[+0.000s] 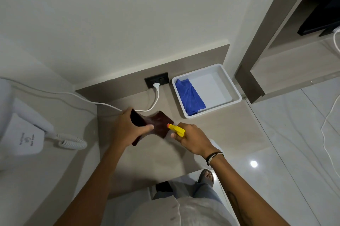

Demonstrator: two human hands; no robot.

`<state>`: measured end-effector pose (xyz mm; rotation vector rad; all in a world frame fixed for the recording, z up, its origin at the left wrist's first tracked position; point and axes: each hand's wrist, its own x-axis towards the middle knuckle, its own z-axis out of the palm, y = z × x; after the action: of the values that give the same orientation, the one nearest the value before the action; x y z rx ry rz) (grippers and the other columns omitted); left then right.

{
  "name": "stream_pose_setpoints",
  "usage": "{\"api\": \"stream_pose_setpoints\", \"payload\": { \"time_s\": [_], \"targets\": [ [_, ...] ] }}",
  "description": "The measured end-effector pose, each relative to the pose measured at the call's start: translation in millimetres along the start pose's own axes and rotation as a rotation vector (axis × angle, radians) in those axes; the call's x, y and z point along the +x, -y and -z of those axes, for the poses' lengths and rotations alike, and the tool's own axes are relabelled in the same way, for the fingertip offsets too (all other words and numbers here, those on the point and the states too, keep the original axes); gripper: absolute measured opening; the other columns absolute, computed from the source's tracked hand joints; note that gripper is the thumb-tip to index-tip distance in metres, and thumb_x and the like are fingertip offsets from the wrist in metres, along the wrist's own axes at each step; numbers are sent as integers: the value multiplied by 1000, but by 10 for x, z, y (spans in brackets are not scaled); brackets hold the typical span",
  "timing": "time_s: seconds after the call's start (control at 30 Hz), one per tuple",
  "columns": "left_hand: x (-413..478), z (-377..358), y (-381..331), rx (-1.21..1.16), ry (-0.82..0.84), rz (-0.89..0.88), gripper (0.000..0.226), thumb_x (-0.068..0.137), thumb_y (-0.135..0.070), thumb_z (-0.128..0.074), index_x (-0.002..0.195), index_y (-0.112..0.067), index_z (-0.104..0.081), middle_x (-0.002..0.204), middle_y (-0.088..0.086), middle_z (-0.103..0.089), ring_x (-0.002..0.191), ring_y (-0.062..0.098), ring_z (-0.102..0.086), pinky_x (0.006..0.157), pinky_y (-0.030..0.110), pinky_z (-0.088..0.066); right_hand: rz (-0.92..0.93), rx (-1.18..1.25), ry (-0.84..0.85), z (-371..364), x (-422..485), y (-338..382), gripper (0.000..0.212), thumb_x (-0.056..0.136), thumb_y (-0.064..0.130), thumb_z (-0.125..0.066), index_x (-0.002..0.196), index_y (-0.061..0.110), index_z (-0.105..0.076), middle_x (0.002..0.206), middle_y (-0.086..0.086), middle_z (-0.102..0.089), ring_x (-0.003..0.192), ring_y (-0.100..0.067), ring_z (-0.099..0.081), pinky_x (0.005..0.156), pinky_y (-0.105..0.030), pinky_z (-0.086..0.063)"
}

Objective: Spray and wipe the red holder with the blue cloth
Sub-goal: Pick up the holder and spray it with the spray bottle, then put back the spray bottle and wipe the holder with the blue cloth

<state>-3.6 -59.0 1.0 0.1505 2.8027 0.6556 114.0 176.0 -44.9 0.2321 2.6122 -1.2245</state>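
Observation:
My left hand [128, 128] grips the dark red holder [160, 124], holding it tilted above the beige counter. My right hand [193, 139] is wrapped around a spray bottle [176, 129] with a yellow head and an orange nozzle tip. The nozzle points at the holder's right face from a few centimetres away. The bottle's body is hidden under my hand. The blue cloth [189, 97] lies crumpled in the left part of a white tray [233, 87] at the back right of the counter.
A black wall socket [157, 79] holds a white plug whose cable [103, 104] runs left behind the holder. A white wall-mounted hair dryer [27, 133] with a coiled cord hangs at the left. The counter's front edge drops to a glossy tiled floor [285, 143] on the right.

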Motion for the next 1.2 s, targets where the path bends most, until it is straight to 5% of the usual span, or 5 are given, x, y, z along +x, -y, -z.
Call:
{"api": "stream_pose_setpoints", "payload": {
  "time_s": [0.23, 0.6, 0.9, 1.03, 1.2],
  "targets": [
    [89, -4, 329, -525, 33, 484, 93, 39, -78, -87, 102, -10, -83, 98, 13, -82, 92, 32, -80, 84, 48, -68, 119, 50, 69, -83, 45, 249, 37, 101, 55, -63, 113, 19, -66, 104, -6, -76, 88, -24, -67, 73, -37, -51],
    [39, 18, 434, -602, 16, 565, 86, 38, -75, -95, 93, -9, -84, 92, 12, -85, 85, 31, -83, 74, 41, -67, -54, -222, 86, -35, 40, 46, 49, 100, 60, -60, 117, 14, -66, 115, -14, -75, 103, -37, -71, 85, -44, -55],
    [-62, 134, 135, -319, -1, 274, 70, 50, -79, -88, 92, -24, -77, 88, -1, -80, 83, 22, -77, 69, 38, -59, -185, -158, -228, 923, 143, -274, 47, 96, 66, -62, 103, 20, -70, 101, -8, -79, 93, -33, -74, 81, -46, -61],
    [-60, 132, -85, -150, 7, 53, 75, 51, -71, -94, 98, -19, -66, 92, 0, -73, 84, 23, -70, 70, 42, -60, -181, -24, -389, 1502, 461, -359, 62, 88, 69, -65, 125, 20, -72, 106, -6, -79, 91, -29, -76, 87, -49, -66],
    [-90, -9, -266, 147, 43, -97, 118, 55, -61, -102, 152, -11, -55, 140, 9, -68, 123, 35, -65, 100, 49, -56, -126, -22, -393, 1654, 886, -529, 52, 92, 43, -76, 136, 16, -69, 125, -7, -78, 95, -30, -78, 94, -52, -66]
  ]
}}
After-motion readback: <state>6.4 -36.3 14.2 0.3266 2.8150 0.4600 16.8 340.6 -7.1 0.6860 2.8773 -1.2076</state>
